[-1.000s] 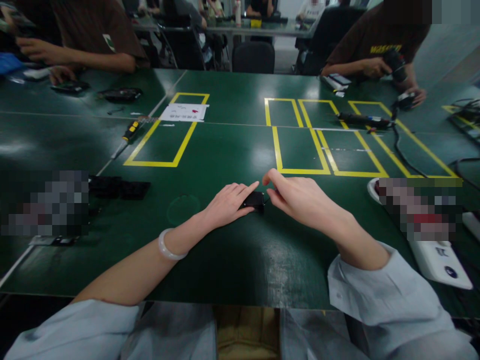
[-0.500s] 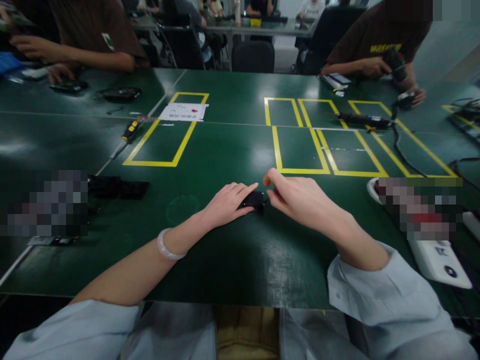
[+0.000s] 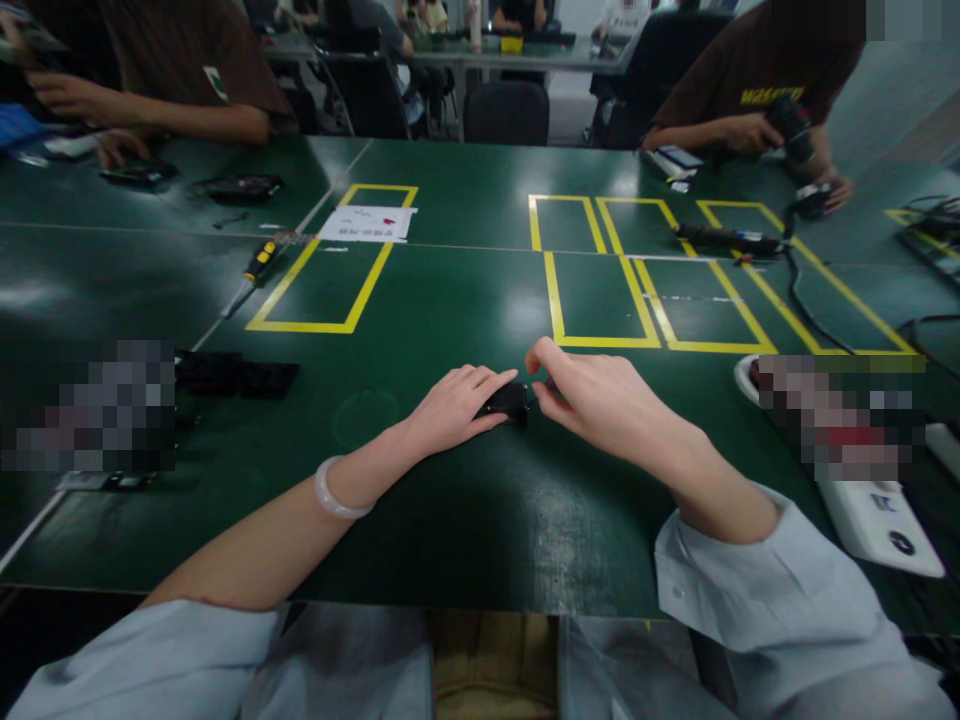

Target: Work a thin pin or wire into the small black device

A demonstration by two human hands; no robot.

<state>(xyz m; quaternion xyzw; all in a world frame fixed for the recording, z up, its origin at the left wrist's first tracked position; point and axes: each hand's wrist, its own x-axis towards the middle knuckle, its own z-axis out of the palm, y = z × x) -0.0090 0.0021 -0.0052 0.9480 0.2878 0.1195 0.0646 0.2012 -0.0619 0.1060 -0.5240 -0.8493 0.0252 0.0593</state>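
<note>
A small black box-shaped part (image 3: 512,399) lies on the green table (image 3: 450,520) in front of me. My left hand (image 3: 455,405) is closed around its left side, with a finger along the top and the thumb along the near edge. Just off the part's right end, my right hand (image 3: 581,390) is curled, thumb and forefinger brought together. Something thin and dark shows between those fingertips and the part, too small to name. Most of the part's left half is hidden under my left hand.
Dark parts (image 3: 240,375) lie at the left, and a white power strip (image 3: 877,525) at the right. A yellow-black screwdriver (image 3: 262,260) and a paper label (image 3: 367,223) are farther off, near yellow tape outlines. Across the table, a co-worker's hand holds a power tool (image 3: 791,128).
</note>
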